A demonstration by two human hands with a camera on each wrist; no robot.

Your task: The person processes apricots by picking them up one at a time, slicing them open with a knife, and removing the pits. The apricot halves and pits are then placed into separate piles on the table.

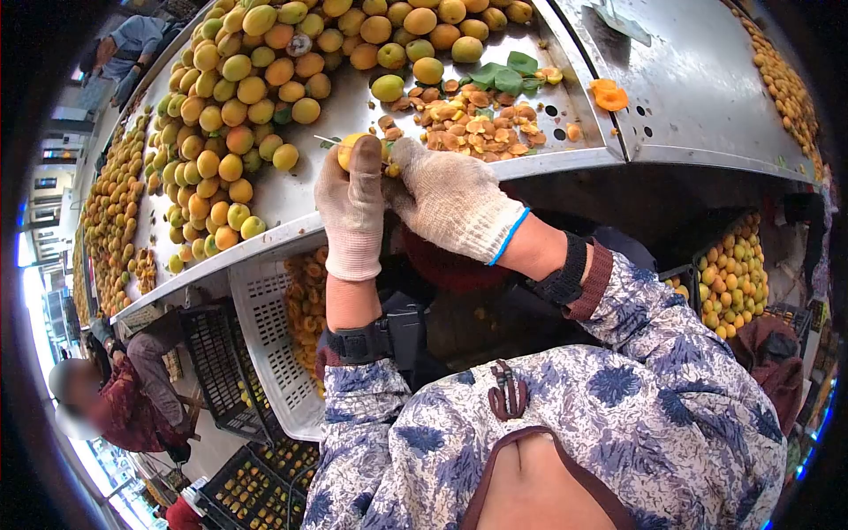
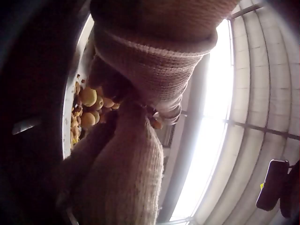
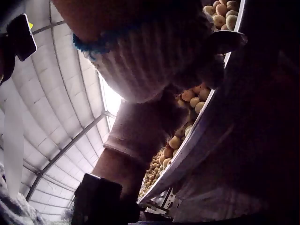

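Observation:
Both hands wear pale knitted gloves and meet above the near edge of the metal table. My left hand grips a yellow apricot, partly covered by its fingers. Beside it my right hand, in a blue-cuffed glove, has its fingers curled round a knife. The thin tip of the knife shows just past the apricot, and its rounded end juts from the right hand in the right wrist view. Where the blade meets the fruit is hidden. Close beyond the hands lies a heap of brown-orange apricot scraps.
Whole apricots cover the table's far and left parts. Green leaves and an opened orange apricot lie to the right. Below the table edge stand a white basket of apricot pieces and black crates. A seated person is at left.

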